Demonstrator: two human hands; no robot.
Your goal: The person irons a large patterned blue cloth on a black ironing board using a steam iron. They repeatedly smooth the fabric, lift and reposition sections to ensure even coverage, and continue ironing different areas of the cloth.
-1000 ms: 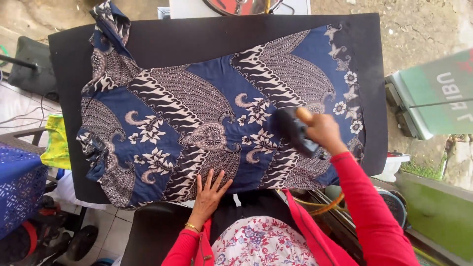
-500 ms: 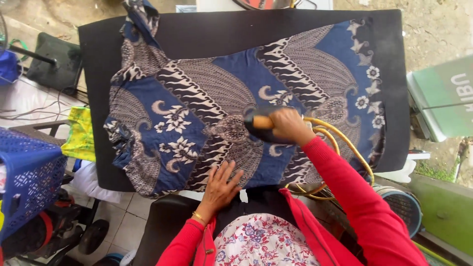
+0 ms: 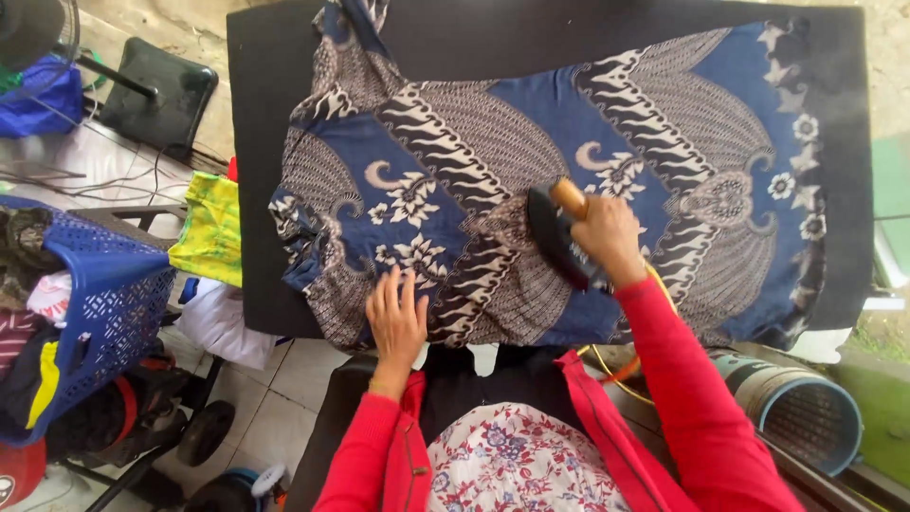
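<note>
Right hand [image 3: 611, 237] grips iron [image 3: 561, 242] mid-garment [image 3: 531, 152]; left hand [image 3: 396, 318], fingers flat and spread, presses cloth left of iron.

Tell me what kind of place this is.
Probably a home laundry or ironing corner. The right hand runs an iron over a blue patterned garment on a black padded board, and a blue laundry basket of clothes stands beside it on tiled floor.

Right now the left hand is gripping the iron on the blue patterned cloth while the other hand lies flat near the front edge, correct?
Not quite: the right hand grips the iron, and the left hand lies flat on the cloth near the front edge. The head view shows this; the rest stands.
</note>
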